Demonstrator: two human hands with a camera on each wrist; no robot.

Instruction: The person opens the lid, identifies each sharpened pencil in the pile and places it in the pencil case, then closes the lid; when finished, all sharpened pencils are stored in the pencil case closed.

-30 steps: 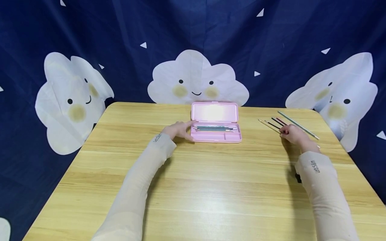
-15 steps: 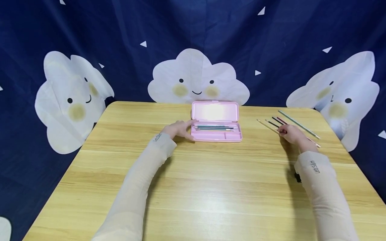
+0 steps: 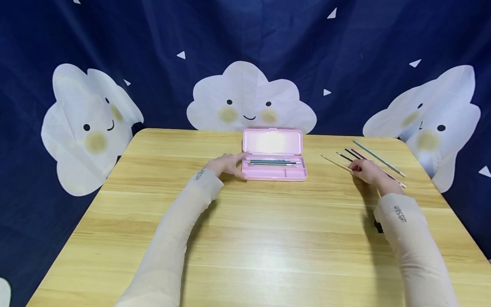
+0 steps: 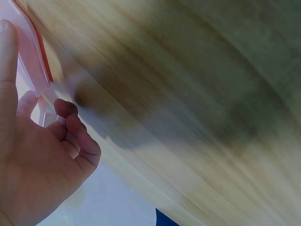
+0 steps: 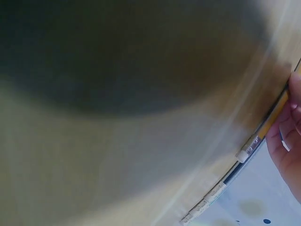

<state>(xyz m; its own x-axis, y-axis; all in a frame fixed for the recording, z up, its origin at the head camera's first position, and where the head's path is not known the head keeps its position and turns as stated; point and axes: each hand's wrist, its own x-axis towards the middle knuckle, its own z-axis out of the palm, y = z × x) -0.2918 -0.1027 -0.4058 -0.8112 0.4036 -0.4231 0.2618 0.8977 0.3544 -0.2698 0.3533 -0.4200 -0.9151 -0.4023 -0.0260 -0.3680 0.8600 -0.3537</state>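
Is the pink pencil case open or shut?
Open: the pink pencil case has its lid tipped back, and pencils show inside.

In the head view, the right hand point(image 3: 368, 171) hides 1 end of the yellow pencil point(image 3: 334, 162); pencils point(image 3: 270, 163) in the pink case point(image 3: 264, 173) are too small to count surely.
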